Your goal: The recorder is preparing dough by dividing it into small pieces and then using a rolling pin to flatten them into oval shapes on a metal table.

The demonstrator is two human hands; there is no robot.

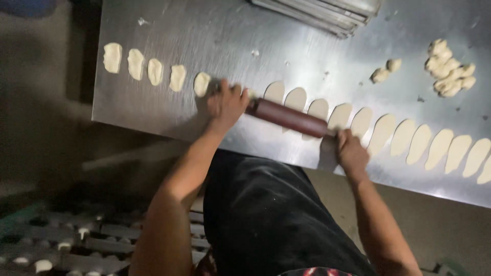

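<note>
With the left hand [226, 104] and right hand [351, 151] each clenched around an end of the dark reddish-brown wooden rolling pin [289, 118] mid-row on the steel counter [204, 30], flattened pale dough ovals [419, 144] run toward 3 o'clock, while thicker, unrolled dough pieces [153, 70] remain toward 9 o'clock.

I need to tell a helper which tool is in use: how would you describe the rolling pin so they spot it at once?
Start at the steel table and follow the long row of pale dough pieces along its near edge. In mid-row, the left hand and right hand grip the rolling pin: the only dark reddish-brown cylinder, lying across the flattened dough.
</note>
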